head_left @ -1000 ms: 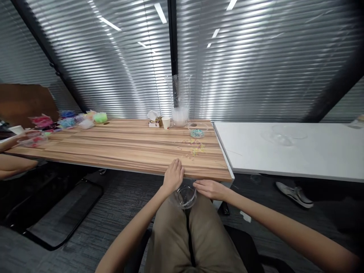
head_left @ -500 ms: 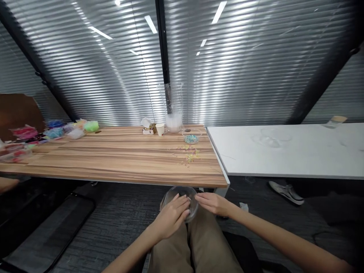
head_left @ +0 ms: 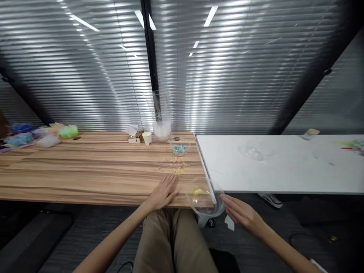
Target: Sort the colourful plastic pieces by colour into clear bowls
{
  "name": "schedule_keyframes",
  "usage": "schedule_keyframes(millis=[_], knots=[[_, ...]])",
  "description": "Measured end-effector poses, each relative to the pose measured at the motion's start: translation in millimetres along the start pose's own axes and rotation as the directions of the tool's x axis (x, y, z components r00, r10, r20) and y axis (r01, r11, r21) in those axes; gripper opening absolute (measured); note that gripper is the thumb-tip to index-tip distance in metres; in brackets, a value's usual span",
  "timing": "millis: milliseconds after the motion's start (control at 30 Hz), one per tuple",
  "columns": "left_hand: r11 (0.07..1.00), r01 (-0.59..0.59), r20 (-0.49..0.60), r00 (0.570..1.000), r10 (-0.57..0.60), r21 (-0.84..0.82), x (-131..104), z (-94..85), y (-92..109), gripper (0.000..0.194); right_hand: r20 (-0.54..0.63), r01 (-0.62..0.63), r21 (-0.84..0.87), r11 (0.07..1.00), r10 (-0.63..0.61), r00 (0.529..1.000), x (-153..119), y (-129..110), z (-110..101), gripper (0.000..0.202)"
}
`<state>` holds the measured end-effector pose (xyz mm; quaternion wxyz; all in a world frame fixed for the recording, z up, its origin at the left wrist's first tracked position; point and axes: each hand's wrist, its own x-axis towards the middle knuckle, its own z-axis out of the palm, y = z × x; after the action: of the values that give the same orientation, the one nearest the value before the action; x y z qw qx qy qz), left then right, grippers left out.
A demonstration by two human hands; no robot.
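At right hand (head_left: 242,214) — 1 bowl (head_left: 209,211)

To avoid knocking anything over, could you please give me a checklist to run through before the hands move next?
1. Right hand holding the clear bowl: ok, at the rim.
2. Left hand holding nothing: ok, fingers extended.
3. Clear bowl wholly over the wooden table: not ok, it reaches past the front edge.
4. Clear bowl's contents: cannot tell, yellow shows through it.
5. Loose bits contained: not ok, scattered.
6. Paper cup upright: ok.

The hands (head_left: 161,192) and forearms (head_left: 113,242) are bare, the trousers (head_left: 187,242) seemingly khaki-brown.
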<state>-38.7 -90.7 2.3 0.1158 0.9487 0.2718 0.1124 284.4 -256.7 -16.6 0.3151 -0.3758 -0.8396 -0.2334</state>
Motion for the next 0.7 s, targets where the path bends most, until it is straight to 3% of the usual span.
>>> schedule_keyframes(millis=[133, 233, 533, 700], knots=[[0.998, -0.046, 0.068, 0.997, 0.042, 0.053, 27, 9.8, -7, 0.063, 0.005, -0.036, -0.098, 0.994, 0.037, 0.999, 1, 25, 4, 0.028], [0.995, -0.069, 0.074, 0.995, 0.064, 0.068, 31, 11.9, -12, 0.062, 0.039, -0.047, -0.103, 0.994, 0.051, 0.998, 10, 40, 20, 0.025], [0.994, -0.049, 0.132, 0.991, 0.036, 0.094, -5, -14.8, -50, 0.062, 0.134, -0.097, -0.174, 0.98, 0.121, 0.984, 42, 105, 72, 0.027], [0.998, -0.04, 0.089, 0.995, 0.035, 0.054, -10, -24.7, -69, 0.071, 0.134, -0.128, -0.132, 0.983, 0.145, 0.98, 56, 122, 83, 0.027]])
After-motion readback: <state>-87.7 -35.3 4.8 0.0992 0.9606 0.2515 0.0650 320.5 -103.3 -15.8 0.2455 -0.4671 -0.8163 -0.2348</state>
